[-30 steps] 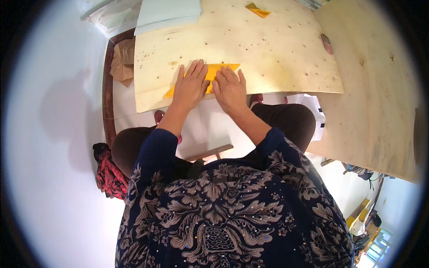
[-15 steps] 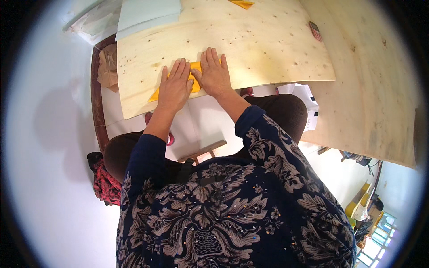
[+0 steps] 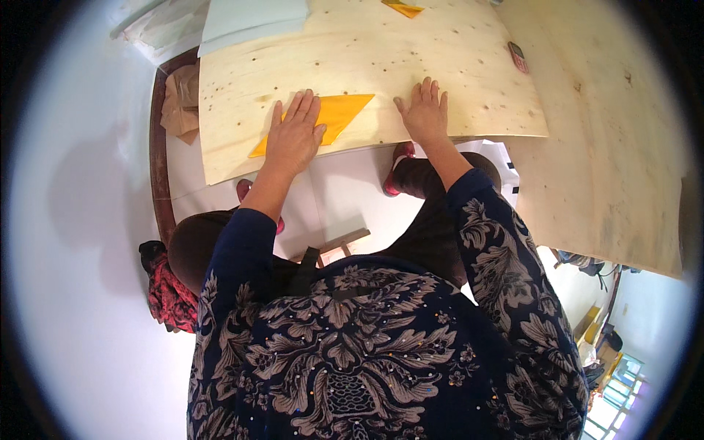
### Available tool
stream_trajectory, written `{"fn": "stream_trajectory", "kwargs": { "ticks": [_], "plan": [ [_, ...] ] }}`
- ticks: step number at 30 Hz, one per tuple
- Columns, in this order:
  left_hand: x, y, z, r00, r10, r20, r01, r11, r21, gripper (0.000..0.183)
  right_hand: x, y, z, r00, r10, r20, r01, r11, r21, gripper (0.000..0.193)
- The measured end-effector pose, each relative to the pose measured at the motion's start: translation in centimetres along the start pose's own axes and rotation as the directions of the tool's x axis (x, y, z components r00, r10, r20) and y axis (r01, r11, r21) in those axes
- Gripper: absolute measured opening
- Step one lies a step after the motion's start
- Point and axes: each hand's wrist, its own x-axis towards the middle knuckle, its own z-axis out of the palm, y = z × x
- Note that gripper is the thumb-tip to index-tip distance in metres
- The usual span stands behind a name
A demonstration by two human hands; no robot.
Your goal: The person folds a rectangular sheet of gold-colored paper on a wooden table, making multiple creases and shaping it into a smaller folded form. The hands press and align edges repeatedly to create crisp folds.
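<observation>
Left hand (image 3: 293,139) lies flat, fingers spread, pinning the folded yellow paper (image 3: 339,116) to the plywood worktop (image 3: 455,66), right hand (image 3: 424,114) flat beside it; creasing well likely needs firm, even pressure

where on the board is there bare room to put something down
Bare plywood board runs between the small yellow scrap at the far edge and the right hand, on toward the small dark object. A narrower patch lies between the pale blue sheet and the yellow folded paper. The near edge is crowded: the left hand presses flat on that paper.
</observation>
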Motion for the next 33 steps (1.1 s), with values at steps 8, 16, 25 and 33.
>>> {"fn": "stream_trajectory", "kwargs": {
  "ticks": [8,16,25,33],
  "plan": [
    [0.2,-1.2,0.3,0.998,0.06,0.01,-0.06,0.997,-0.051,0.06,0.2,-16.2,1.6,0.999,0.049,-0.012,-0.025,0.682,0.731,0.05],
    [-6.2,-4.7,-0.8,0.991,-0.091,-0.099,0.086,0.995,-0.053,0.078,-0.7,-15.7,2.2,0.988,-0.126,-0.092,0.15,0.93,0.337,0.063],
    [-7.1,-3.3,-7.7,0.981,-0.176,-0.082,0.137,0.928,-0.347,0.095,-0.9,-15.8,2.3,0.983,-0.151,0.102,0.122,0.961,0.247,0.073],
    [1.2,1.0,0.4,0.992,-0.103,-0.07,0.039,0.792,-0.609,0.077,-1.1,-13.4,2.0,0.956,-0.259,0.137,0.222,0.946,0.237,0.064]
  ]
}}
